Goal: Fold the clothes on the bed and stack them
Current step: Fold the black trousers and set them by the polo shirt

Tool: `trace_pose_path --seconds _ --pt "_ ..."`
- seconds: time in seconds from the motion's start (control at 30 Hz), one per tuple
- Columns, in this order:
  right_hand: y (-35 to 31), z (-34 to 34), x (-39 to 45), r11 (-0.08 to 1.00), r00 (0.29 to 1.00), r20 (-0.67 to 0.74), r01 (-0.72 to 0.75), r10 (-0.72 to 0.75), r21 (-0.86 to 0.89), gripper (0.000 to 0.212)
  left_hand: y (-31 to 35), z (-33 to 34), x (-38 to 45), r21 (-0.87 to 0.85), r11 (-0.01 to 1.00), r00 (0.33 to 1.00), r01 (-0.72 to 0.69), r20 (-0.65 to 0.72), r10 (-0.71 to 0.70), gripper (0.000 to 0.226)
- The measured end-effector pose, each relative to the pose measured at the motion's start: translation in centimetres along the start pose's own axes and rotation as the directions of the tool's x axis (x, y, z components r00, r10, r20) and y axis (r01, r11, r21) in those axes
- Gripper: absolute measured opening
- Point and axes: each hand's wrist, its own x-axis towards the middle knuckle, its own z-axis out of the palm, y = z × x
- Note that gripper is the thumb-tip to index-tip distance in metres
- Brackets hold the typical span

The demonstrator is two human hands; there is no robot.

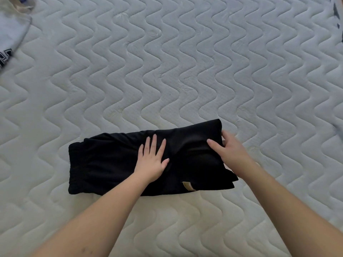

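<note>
A pair of black shorts (111, 164) lies folded lengthwise on the white quilted mattress (185, 71), its elastic waistband at the left and a small tan label near the front edge. My left hand (154, 158) rests flat on the middle of the shorts, fingers spread. My right hand (228, 149) grips the right end of the shorts, thumb on top of the cloth and fingers curled around the edge.
A white garment with black print (11, 34) lies at the far left corner of the mattress. A dark item (336, 13) shows at the top right edge. A pale fold of cloth (338, 128) sits at the right edge.
</note>
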Motion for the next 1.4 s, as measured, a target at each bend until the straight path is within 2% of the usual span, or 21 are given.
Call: trace_pose_path --seconds 0.07,0.13,0.23,0.33,0.47,0.53,0.6,0.73,0.83,0.97,1.13,1.17,1.23,1.27,1.33,1.4 --pt "-1.6 1.1 -0.7 1.0 0.999 0.029 0.02 -0.02 0.004 0.021 -0.5 -1.2 -0.1 -0.097 0.995 0.999 -0.039 -0.025 0.036 0.068" --pt "-3.1 2.4 -1.3 0.999 0.998 0.058 0.033 -0.031 -0.029 0.018 -1.3 -2.6 -0.5 -0.323 0.943 0.992 -0.077 -0.124 0.039 0.058" --pt "-5.1 5.0 -1.8 0.993 0.991 0.119 0.074 -0.062 -0.094 0.016 -2.8 -4.5 -2.0 -0.657 0.749 0.972 -0.087 -0.219 -0.079 0.04" --pt "-6.8 8.3 -1.8 0.987 0.978 0.19 0.104 -0.08 -0.12 0.023 -4.5 -6.2 -3.7 -0.854 0.52 0.972 -0.024 -0.141 -0.187 0.031" --pt "-8.5 13.1 -1.1 0.948 0.954 0.273 0.197 -0.127 -0.248 0.018 -7.3 -7.5 -5.3 -0.958 0.287 0.955 0.015 -0.071 -0.287 0.032" --pt "-9.3 15.6 -0.7 0.944 0.938 0.328 0.201 -0.109 -0.262 0.02 -9.0 -7.7 -6.2 -0.987 0.152 0.938 0.057 0.001 -0.348 0.034" --pt "-10.0 18.1 -0.3 0.942 0.927 0.364 0.202 -0.096 -0.266 0.02 -11.0 -7.7 -7.1 -0.993 0.04 0.932 0.111 0.09 -0.35 0.035" --pt "-11.1 23.1 1.0 0.942 0.918 0.386 0.206 -0.092 -0.264 0.031 -14.8 -7.1 -9.2 -0.971 -0.086 0.928 0.221 0.237 -0.288 0.032" --pt "-11.3 26.9 2.2 0.939 0.911 0.408 0.194 -0.066 -0.283 0.039 -17.2 -6.5 -10.1 -0.941 -0.181 0.912 0.286 0.326 -0.251 0.044" --pt "-11.1 31.8 3.4 0.939 0.916 0.4 0.161 -0.027 -0.305 0.043 -19.5 -5.6 -11.0 -0.914 -0.219 0.898 0.342 0.386 -0.21 0.057" --pt "-10.4 36.0 4.6 0.945 0.92 0.393 0.127 0.002 -0.302 0.037 -21.7 -4.8 -12.0 -0.91 -0.159 0.892 0.384 0.41 -0.192 0.058" --pt "-10.1 36.5 4.7 0.951 0.913 0.408 0.111 0.018 -0.289 0.038 -22.1 -4.5 -12.3 -0.92 -0.106 0.898 0.376 0.39 -0.205 0.055" --pt "-9.3 37.0 4.8 0.959 0.891 0.451 0.083 0.05 -0.27 0.041 -22.9 -3.6 -12.8 -0.928 0.123 0.913 0.353 0.313 -0.26 0.05" --pt "-8.9 36.9 4.8 0.954 0.879 0.473 0.095 0.052 -0.283 0.042 -23.2 -3.1 -13.0 -0.916 0.2 0.913 0.348 0.284 -0.292 0.044" --pt "-8.3 36.3 4.8 0.947 0.864 0.502 0.133 0.034 -0.293 0.038 -23.3 -2.4 -13.4 -0.918 0.208 0.9 0.337 0.249 -0.358 0.031" --pt "-8.0 34.9 4.8 0.952 0.867 0.498 0.158 -0.008 -0.26 0.027 -23.3 -1.7 -13.7 -0.92 0.219 0.882 0.324 0.21 -0.422 0.03"
